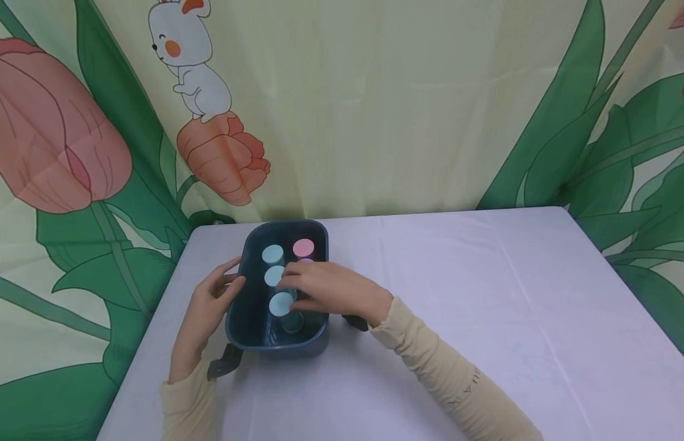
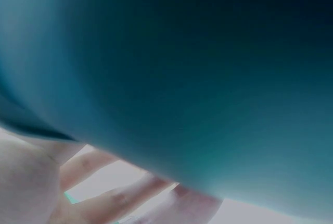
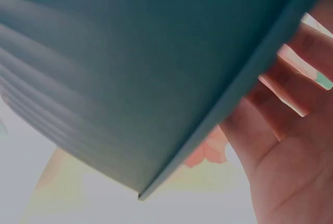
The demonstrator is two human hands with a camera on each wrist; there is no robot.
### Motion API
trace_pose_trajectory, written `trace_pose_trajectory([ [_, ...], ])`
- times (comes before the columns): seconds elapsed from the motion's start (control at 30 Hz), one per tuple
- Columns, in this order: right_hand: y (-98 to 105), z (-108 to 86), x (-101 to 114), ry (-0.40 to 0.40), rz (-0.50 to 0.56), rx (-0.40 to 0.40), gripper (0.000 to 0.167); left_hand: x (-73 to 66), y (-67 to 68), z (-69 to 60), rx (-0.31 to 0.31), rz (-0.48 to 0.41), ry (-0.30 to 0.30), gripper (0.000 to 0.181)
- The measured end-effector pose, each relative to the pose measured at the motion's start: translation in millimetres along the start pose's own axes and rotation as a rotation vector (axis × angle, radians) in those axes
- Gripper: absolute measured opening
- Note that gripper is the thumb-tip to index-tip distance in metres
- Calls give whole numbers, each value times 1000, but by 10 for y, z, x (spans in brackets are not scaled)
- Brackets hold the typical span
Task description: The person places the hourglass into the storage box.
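A dark blue plastic bin (image 1: 248, 334) stands at the left part of the table. Inside it are small containers with round lids: light blue lids (image 1: 273, 255) in a column and a pink lid (image 1: 303, 248) at the back right. Along the bin's left outer side, my left hand (image 1: 205, 312) touches the wall with spread fingers (image 2: 112, 203). My right hand (image 1: 336, 291) reaches over the right rim, its fingertips beside the light blue lid (image 1: 281, 304) nearest me. In the right wrist view the bin wall hides those fingertips, so any grip is unclear.
A white cloth covers the table (image 1: 463, 318). Behind hangs a curtain (image 1: 375, 110) printed with tulips, leaves and a rabbit on a carrot. Dark wrist devices (image 1: 226, 361) sit at both wrists, close to the bin.
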State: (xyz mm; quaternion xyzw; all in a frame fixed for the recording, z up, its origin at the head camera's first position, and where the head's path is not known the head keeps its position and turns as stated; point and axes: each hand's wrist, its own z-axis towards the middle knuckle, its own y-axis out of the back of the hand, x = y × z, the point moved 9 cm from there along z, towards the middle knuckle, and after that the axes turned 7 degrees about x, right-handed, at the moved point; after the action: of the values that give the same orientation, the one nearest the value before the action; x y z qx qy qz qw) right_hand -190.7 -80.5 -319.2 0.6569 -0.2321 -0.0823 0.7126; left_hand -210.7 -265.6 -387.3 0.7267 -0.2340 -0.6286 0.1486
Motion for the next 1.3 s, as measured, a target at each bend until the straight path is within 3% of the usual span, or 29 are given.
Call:
trace_pose_trajectory([
  [0.8,144,-457,-143,-13,15,-146,36,-4,-3,6,-21,17,-24,60],
  [1.3,153,-723,-323,-72,66,-196,36,6,-5,-4,-16,28,-9,63],
])
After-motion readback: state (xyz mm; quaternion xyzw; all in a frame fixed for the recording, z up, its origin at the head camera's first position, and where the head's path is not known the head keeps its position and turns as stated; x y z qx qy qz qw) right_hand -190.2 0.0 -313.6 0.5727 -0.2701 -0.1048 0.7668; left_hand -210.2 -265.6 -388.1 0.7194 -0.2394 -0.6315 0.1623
